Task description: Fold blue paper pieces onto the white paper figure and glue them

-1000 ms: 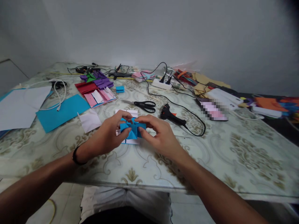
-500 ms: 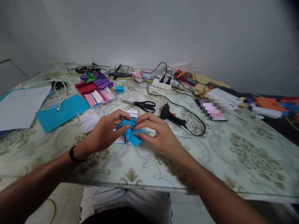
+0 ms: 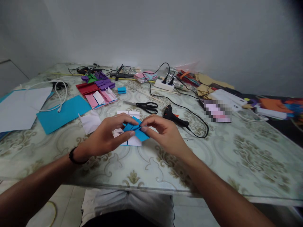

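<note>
A folded blue paper (image 3: 141, 134) is held between both hands above the table's middle. My left hand (image 3: 113, 132) grips its left side between thumb and fingers. On the right side, my right hand (image 3: 163, 131) pinches the same paper, its thumb at a fold near the centre. Beneath it lie white folded papers (image 3: 134, 141) with blue edges, partly hidden by the hands. A crumpled white sheet (image 3: 90, 122) rests to the left of my left hand.
Black scissors (image 3: 148, 107) and a glue gun (image 3: 176, 118) lie beyond the hands. A power strip (image 3: 163, 85) with cables stands farther back. Blue sheet (image 3: 66, 114), pink papers (image 3: 100, 98) and white sheet (image 3: 22, 108) are at left; a phone (image 3: 216, 111) is at right.
The blue paper has been turned and folded between the hands. My right hand's fingers have drawn in closer to its centre, and more of the white papers beneath shows.
</note>
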`<state>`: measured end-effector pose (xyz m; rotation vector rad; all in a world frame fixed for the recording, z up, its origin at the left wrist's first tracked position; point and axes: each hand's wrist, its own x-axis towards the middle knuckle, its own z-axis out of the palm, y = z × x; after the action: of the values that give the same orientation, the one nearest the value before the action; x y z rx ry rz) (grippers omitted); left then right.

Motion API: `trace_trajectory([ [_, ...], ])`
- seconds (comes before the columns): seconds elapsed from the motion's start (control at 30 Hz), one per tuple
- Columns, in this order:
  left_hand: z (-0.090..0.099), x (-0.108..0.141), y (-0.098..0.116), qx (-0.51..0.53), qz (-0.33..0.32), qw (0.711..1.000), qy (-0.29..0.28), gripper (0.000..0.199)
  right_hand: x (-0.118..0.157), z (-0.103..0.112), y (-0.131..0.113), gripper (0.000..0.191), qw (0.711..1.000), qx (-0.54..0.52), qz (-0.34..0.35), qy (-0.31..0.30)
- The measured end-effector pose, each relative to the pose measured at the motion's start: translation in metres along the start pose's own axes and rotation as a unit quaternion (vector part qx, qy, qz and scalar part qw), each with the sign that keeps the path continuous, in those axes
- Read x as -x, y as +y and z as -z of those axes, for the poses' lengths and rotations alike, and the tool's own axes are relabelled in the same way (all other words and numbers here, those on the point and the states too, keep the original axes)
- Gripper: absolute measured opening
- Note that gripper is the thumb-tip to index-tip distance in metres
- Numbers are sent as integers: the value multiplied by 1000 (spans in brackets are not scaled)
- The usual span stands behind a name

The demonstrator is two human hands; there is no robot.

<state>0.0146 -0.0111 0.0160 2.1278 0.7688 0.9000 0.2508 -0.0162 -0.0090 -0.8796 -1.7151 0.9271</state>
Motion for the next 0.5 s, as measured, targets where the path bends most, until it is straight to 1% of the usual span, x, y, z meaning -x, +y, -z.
trace_trajectory([
  [0.13, -1, 0, -2, 23, 11, 1000, 5, 23, 0, 0, 1, 17, 995, -69, -68, -6],
  [0.23, -3, 0, -3, 50, 22, 998, 15, 21, -1, 0, 2, 21, 988, -112, -102, -13],
  [0.3, -6, -1, -3, 83, 36, 996, 21, 21, -2, 0, 3, 23, 985, -130, -110, -16],
  [0.4, -9, -1, -4, 137, 56, 989, 13, 33, -2, -1, 8, 26, 982, -153, -109, -21],
  [0.5, -12, -1, -6, 132, 71, 988, 23, 37, -2, -2, 11, 31, 976, -189, -105, -26],
])
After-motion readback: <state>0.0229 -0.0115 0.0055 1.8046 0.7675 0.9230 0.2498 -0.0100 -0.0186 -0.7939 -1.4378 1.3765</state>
